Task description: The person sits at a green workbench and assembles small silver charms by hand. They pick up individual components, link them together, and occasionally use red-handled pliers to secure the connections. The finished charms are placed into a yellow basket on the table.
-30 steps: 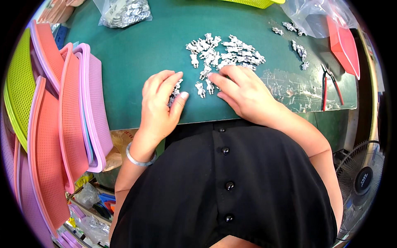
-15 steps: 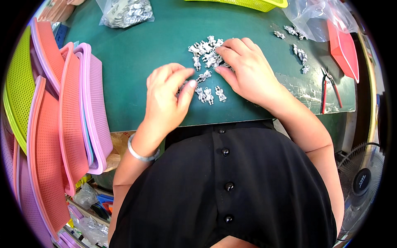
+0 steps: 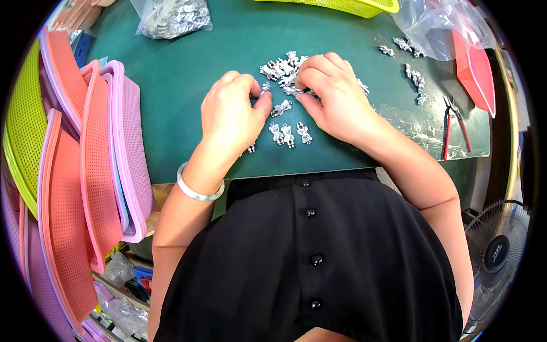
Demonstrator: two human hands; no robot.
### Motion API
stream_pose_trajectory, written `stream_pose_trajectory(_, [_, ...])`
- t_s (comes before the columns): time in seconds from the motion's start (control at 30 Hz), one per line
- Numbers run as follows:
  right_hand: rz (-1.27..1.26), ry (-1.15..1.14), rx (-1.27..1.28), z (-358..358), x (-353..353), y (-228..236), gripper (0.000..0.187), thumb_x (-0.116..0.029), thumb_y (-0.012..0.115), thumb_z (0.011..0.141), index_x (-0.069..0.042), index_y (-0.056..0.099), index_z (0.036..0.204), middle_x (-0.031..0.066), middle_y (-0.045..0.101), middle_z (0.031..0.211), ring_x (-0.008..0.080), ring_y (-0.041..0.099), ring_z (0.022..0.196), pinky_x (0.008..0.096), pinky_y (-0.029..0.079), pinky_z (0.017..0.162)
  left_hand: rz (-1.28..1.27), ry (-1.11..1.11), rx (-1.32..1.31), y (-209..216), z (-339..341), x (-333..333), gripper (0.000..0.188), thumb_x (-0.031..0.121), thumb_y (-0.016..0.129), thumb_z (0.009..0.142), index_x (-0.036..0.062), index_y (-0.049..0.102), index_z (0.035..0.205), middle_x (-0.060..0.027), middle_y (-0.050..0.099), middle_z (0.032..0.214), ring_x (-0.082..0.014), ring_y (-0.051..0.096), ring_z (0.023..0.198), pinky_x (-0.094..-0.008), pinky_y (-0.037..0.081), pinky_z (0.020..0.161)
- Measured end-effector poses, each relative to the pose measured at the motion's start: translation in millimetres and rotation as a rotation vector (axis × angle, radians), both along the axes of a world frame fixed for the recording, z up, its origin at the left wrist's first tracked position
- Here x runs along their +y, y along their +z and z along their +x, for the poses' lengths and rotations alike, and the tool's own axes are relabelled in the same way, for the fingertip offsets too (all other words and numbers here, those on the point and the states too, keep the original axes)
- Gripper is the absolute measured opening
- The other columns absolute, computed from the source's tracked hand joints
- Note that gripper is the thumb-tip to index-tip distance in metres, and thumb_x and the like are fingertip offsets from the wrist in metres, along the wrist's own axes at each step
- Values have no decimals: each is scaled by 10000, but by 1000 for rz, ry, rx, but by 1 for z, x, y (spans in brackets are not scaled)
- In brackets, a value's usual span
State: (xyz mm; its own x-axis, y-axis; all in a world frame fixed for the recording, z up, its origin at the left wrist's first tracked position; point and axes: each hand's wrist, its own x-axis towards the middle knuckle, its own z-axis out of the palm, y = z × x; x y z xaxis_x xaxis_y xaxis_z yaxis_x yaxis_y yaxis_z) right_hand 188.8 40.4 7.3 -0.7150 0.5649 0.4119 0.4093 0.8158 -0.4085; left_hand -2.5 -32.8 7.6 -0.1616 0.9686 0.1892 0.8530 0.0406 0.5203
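Silver bear-shaped charms lie in a loose pile (image 3: 279, 69) on the green tabletop (image 3: 176, 114). My left hand (image 3: 233, 114) is left of the pile, thumb and forefinger closing on a small bear charm (image 3: 266, 86). At the pile's right side, my right hand (image 3: 333, 100) curls its fingers and thumb round a charm (image 3: 292, 90), partly hidden by the fingertips. Between my hands a single bear charm (image 3: 281, 108) lies tilted. Nearer me are a touching pair of charms (image 3: 282, 135) and one charm apart (image 3: 304, 133). Another pokes out beneath my left wrist, mostly covered.
Red-handled pliers (image 3: 456, 128) lie at the right, by more charms (image 3: 416, 77), a clear plastic bag (image 3: 436, 25) and a red tray (image 3: 474, 74). A bag of silver pieces (image 3: 176, 20) and a yellow-green basket (image 3: 342, 5) sit at the back. Stacked baskets (image 3: 102, 165) crowd the left; a fan (image 3: 496, 253) stands lower right.
My left hand has moved up and away from me, from the nearer charms to the pile's left edge, and its fingers have closed on a charm. The right hand stays almost in place.
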Motion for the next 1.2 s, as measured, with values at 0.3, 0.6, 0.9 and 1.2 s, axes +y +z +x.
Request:
stream_pose_trajectory(0.3, [124, 80, -114, 29, -23, 2, 187, -33, 642, 750, -56, 663, 934, 78, 607, 962, 285, 566, 937, 388, 445, 864, 129, -203, 34, 2, -8, -13, 154, 13, 755, 771, 35, 648, 879, -84, 615, 832, -254, 622, 759, -362, 503, 670])
stream_pose_trajectory(0.6, [-61, 5, 49, 52, -31, 0, 205, 2, 702, 790, -48, 672, 987, 102, 632, 955, 313, 606, 907, 411, 474, 810, 99, -160, -105, 7, -19, -22, 250, -38, 668, 810, 5, 664, 1057, -104, 655, 901, -226, 630, 821, -344, 516, 755])
stream_pose_trajectory(0.9, [-3, 13, -16, 46, -37, 0, 252, -71, 734, 800, -61, 685, 1048, 71, 606, 935, 267, 586, 877, 400, 444, 834, 97, -183, -26, 1, -33, -30, 298, -14, 620, 858, 1, 677, 1151, -145, 651, 1104, -307, 604, 1074, -390, 480, 939])
stream_pose_trajectory(1.2, [-47, 232, -135, 35, -37, 9, 355, -58, 734, 778, -59, 678, 1128, 78, 604, 1020, 275, 570, 929, 415, 437, 857, 66, -271, -58, -8, -31, -47, 623, 300, 791, 826, 4, 583, 1332, -218, 517, 1407, -464, 433, 1351, -527, 347, 1120])
